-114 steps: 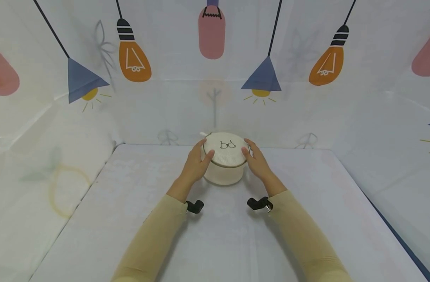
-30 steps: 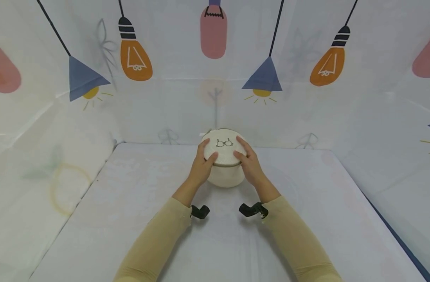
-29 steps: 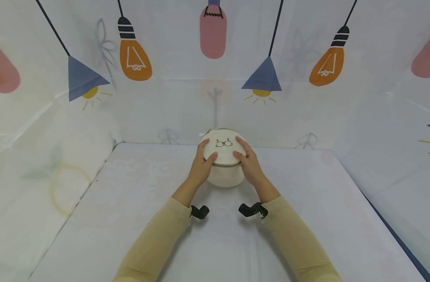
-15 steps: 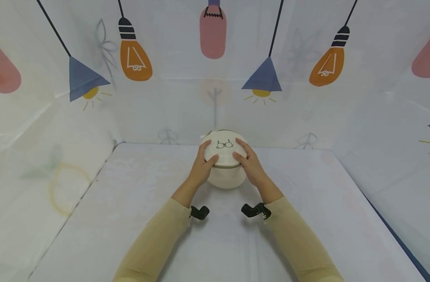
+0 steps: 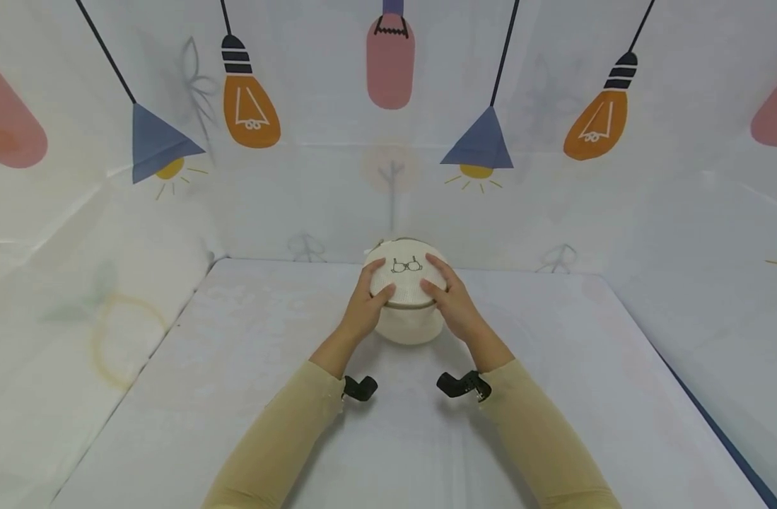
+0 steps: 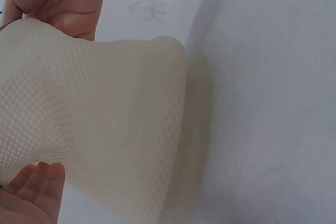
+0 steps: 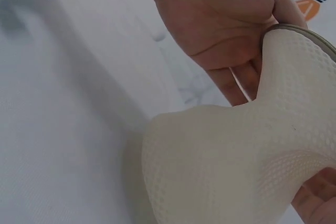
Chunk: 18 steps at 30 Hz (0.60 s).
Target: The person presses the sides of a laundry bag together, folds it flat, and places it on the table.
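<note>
Whitish cloth walls (image 5: 324, 198) printed with lamps rise behind and to both sides of a round, cream mesh pouch (image 5: 407, 286); a blue lampshade (image 5: 480, 141) shows above the pouch to its right, an orange bulb (image 5: 251, 109) above to its left, and a pink shape (image 5: 391, 71) high over it. Under the pouch spreads a white table (image 5: 172, 424), whose far edge runs just behind it; whether the base touches the tabletop cannot be told. The person's left hand (image 5: 367, 300) is clamped on the pouch's left side, thumb resting on the top face, and the right hand (image 5: 452, 297) grips the opposite side likewise. On the pouch's top, between the hands, is a dark glasses drawing (image 5: 406, 264); an olive zip (image 7: 315, 39) follows its rim, and its mesh wall creases inward. Nearer the person than the pouch, tan sleeves (image 5: 280, 431) cover both arms, with a black device (image 5: 360, 388) at each wrist.
</note>
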Each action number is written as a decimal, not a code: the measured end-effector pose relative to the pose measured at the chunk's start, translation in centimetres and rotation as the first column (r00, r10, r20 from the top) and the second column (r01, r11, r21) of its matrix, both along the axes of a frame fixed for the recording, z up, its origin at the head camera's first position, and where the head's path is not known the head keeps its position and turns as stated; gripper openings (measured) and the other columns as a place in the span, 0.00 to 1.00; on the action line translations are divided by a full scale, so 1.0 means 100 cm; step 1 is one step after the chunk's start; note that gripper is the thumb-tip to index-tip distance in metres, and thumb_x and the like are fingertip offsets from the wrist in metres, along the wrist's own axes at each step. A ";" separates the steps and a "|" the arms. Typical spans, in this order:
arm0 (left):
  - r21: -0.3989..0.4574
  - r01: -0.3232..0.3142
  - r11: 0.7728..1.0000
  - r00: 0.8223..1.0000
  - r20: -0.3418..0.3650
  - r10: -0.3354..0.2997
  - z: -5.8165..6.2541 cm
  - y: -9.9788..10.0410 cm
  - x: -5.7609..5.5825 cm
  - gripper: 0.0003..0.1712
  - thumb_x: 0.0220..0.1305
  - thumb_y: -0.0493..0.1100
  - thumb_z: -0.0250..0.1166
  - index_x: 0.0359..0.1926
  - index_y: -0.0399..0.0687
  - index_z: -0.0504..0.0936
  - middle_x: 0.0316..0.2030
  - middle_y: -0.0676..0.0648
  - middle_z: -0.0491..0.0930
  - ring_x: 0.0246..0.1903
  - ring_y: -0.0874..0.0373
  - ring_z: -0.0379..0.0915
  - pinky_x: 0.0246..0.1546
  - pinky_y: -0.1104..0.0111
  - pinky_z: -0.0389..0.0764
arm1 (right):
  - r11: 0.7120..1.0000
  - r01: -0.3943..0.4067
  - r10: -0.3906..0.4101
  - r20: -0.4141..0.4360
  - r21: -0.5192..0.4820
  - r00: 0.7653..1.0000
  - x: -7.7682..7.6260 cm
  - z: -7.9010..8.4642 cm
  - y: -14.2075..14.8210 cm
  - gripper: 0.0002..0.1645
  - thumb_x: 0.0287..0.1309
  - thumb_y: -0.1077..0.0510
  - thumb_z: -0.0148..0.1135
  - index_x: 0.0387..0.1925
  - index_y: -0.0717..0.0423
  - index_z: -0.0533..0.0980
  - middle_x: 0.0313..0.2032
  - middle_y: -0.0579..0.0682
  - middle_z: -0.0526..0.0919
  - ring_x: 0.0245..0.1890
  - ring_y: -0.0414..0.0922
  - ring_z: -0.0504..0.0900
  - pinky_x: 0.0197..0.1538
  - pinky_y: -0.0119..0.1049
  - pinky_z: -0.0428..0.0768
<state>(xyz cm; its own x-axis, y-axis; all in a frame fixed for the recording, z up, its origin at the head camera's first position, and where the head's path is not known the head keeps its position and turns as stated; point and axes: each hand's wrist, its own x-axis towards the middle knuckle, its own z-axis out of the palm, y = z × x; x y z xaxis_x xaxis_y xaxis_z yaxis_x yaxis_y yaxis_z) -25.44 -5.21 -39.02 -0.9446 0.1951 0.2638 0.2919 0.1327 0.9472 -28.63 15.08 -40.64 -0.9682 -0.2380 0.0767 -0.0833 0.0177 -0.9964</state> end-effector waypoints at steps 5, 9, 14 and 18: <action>-0.024 -0.001 1.000 1.000 -0.004 0.001 -0.020 -0.002 -0.016 0.35 0.76 0.42 0.55 0.77 0.42 0.52 0.76 0.36 0.50 0.77 0.44 0.43 0.75 0.54 0.45 | 1.000 -0.001 0.001 -0.015 0.024 1.000 0.001 -0.001 0.000 0.39 0.72 0.56 0.57 0.78 0.42 0.54 0.79 0.52 0.46 0.77 0.51 0.50 0.74 0.49 0.58; -0.001 -0.012 1.000 1.000 -0.023 0.012 -0.037 -0.001 -0.027 0.35 0.75 0.44 0.56 0.77 0.48 0.54 0.77 0.40 0.50 0.77 0.47 0.42 0.76 0.54 0.44 | 0.999 0.004 -0.003 -0.037 0.043 0.999 0.001 -0.003 0.001 0.39 0.72 0.56 0.57 0.78 0.43 0.54 0.79 0.53 0.46 0.77 0.51 0.50 0.74 0.49 0.57; 0.028 -0.035 0.999 0.999 -0.037 0.036 -0.040 0.001 -0.026 0.33 0.74 0.41 0.57 0.75 0.51 0.58 0.76 0.42 0.53 0.77 0.49 0.43 0.76 0.56 0.44 | 1.000 0.007 -0.007 -0.028 -0.002 1.000 0.001 -0.007 0.001 0.40 0.70 0.59 0.60 0.78 0.45 0.55 0.78 0.53 0.47 0.77 0.50 0.50 0.75 0.46 0.56; 0.038 -0.048 0.998 0.998 -0.038 0.050 -0.041 0.002 -0.025 0.34 0.72 0.39 0.58 0.75 0.51 0.59 0.76 0.42 0.54 0.77 0.50 0.44 0.75 0.56 0.45 | 0.999 0.009 -0.010 -0.039 -0.036 0.999 0.001 -0.010 0.001 0.41 0.69 0.61 0.61 0.77 0.48 0.55 0.78 0.54 0.49 0.77 0.49 0.50 0.75 0.44 0.55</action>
